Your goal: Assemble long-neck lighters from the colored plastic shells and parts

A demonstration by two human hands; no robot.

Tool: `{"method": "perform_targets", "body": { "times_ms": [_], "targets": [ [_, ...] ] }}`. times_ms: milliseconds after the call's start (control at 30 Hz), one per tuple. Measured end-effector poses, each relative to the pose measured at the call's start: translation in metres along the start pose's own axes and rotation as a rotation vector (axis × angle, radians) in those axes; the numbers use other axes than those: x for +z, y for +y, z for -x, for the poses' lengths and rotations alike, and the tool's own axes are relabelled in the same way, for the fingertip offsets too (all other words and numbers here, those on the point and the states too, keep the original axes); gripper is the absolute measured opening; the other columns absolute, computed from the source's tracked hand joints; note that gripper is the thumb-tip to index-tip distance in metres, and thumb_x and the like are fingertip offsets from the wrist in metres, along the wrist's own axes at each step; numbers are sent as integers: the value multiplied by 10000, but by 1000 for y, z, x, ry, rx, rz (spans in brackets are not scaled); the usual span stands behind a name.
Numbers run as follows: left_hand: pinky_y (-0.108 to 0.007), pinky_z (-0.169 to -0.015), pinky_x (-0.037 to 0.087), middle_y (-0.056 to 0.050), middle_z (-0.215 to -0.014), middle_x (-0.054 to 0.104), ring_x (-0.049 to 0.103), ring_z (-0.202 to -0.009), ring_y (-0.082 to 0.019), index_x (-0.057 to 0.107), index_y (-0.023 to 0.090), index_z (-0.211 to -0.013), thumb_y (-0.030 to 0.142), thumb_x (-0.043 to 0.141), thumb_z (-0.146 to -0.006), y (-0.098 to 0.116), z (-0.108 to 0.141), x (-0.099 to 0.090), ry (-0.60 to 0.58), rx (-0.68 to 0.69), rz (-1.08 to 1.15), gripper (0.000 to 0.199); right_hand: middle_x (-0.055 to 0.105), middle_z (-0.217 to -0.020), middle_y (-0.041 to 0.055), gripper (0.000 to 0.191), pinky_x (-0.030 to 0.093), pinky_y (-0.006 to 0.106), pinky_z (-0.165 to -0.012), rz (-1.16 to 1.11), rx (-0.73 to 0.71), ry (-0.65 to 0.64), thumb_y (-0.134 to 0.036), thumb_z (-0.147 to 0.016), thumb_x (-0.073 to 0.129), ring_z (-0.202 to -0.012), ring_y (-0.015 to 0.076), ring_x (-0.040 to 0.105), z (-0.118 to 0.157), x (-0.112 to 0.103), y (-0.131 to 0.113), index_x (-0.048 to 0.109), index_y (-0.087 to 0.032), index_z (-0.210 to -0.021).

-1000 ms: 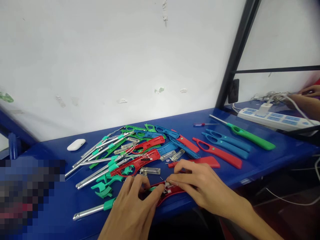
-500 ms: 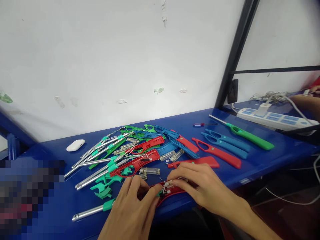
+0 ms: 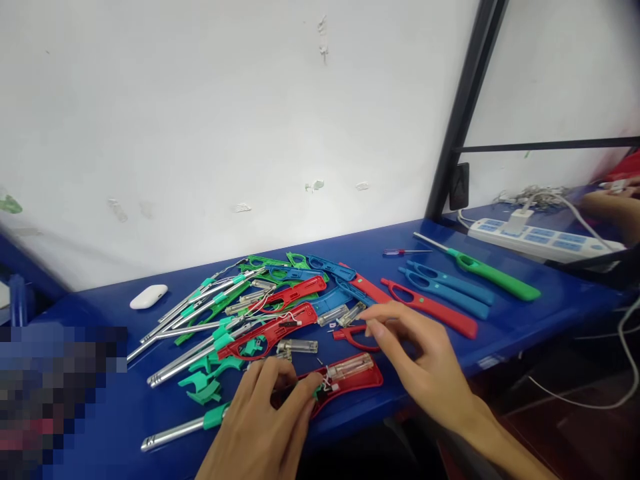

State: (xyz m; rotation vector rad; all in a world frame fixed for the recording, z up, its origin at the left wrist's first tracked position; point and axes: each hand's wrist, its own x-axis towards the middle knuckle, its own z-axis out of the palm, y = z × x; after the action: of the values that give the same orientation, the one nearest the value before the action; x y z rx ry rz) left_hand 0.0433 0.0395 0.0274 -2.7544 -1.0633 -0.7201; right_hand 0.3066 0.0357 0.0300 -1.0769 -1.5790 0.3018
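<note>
My left hand (image 3: 273, 407) grips an opened red lighter body (image 3: 357, 380) at the table's front edge. A clear fuel tank (image 3: 350, 366) lies in its handle, with white wires beside it, and its metal tube (image 3: 173, 436) points left. My right hand (image 3: 417, 353) is over a loose red half shell (image 3: 349, 336), thumb and fingertips brought together at it; whether they grip it is hard to tell. Behind my left hand lies a pile of red, green and blue shells, metal tubes and clear tanks (image 3: 299, 346). Green trigger pieces (image 3: 203, 387) lie left of that hand.
Whole-looking green (image 3: 500, 277), blue (image 3: 450, 293) and red (image 3: 440, 311) pieces lie on the right, near a small screwdriver (image 3: 395, 252). A white case (image 3: 149, 297) sits at the left. Beyond the black post are a power strip (image 3: 545, 238) and another person's arm.
My right hand has left the clear tank in the opened red body and moved right and up to the loose red shell. My left hand keeps its hold. The view has shifted slightly.
</note>
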Motion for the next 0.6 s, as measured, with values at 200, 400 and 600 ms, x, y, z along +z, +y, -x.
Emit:
{"method": "perform_targets", "body": {
  "times_ms": [200, 400, 600],
  "targets": [
    [-374, -843, 664, -78, -1156, 623, 681, -1036, -240, 597, 300, -1376, 219, 506, -1070, -1, 4, 3, 41, -14, -29, 329, 740, -907, -17, 133, 539, 257, -675, -2, 1, 69, -284, -1080, 583, -769, 147, 713, 0, 0, 1, 715, -289, -1061],
    [-341, -865, 663, -74, -1193, 659, 709, -1063, -231, 601, 307, -1378, 258, 512, -1076, -3, 7, 7, 78, -35, -45, 319, 721, -866, -13, 143, 526, 255, -645, -14, -6, 125, -267, -1076, 575, -738, 145, 691, 0, -1, 3, 715, -279, -1053],
    [-332, -887, 651, -77, -1194, 658, 703, -1069, -222, 598, 293, -1365, 251, 521, -1079, -1, 3, 5, 130, -37, -25, 299, 700, -874, -4, 166, 497, 267, -606, -16, 5, 119, -257, -1087, 546, -700, 144, 649, 1, -1, 1, 709, -274, -1055]
  ]
}}
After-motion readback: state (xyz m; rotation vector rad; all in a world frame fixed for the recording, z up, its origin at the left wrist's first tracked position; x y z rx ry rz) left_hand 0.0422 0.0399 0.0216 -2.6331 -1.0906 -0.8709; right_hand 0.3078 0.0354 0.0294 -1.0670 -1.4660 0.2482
